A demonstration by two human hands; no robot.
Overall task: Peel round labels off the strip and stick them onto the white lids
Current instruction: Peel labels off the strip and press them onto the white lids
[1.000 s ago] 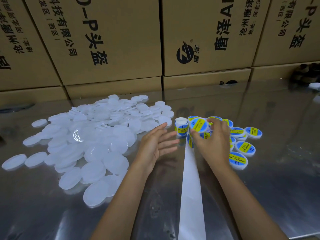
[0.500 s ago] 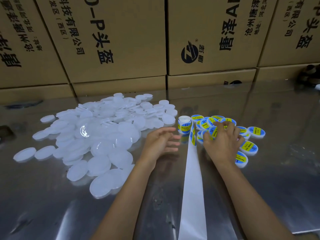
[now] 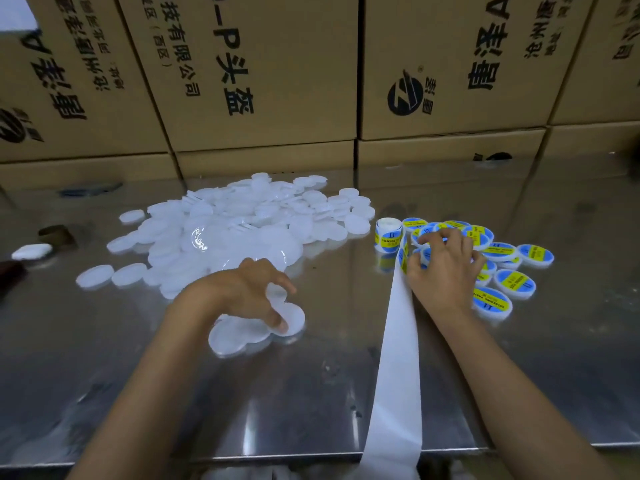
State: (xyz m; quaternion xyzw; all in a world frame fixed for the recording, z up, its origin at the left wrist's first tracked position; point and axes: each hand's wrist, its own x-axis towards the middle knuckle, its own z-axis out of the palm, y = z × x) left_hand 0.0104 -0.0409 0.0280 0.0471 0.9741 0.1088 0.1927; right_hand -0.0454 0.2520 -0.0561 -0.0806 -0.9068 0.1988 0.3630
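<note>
1. Cardboard boxes (image 3: 263, 74), stacked in a wall along the far edge of the table, black print on the fronts.
2. Metal table (image 3: 311, 393), shiny, reflecting the boxes.
3. Heap of plain white lids (image 3: 228, 230), left of centre, spreading toward the boxes; a few strays lie at its left edge.
4. White backing strip (image 3: 394, 368), bare of labels here, running from the right hand down to the near table edge and hanging over it.
5. Labelled lids (image 3: 512, 282), blue and yellow faces up, clustered right of the strip, some overlapping.
6. Left hand (image 3: 249, 292), at the near end of the heap, fingers curled down onto a plain lid (image 3: 292, 315), thumb at its near edge; a second lid (image 3: 235, 336) lies partly under it, touching.
7. Right hand (image 3: 446, 268), resting on the labelled cluster just beside the strip, fingers bent and spread over the lids. Whether it pinches a lid or a label, cannot tell; the fingertips are blurred.
8. Label roll (image 3: 388, 237), standing upright between heap and labelled cluster, the strip leading off from it.
9. Small white item (image 3: 32, 251), far left, too blurred to identify.
</note>
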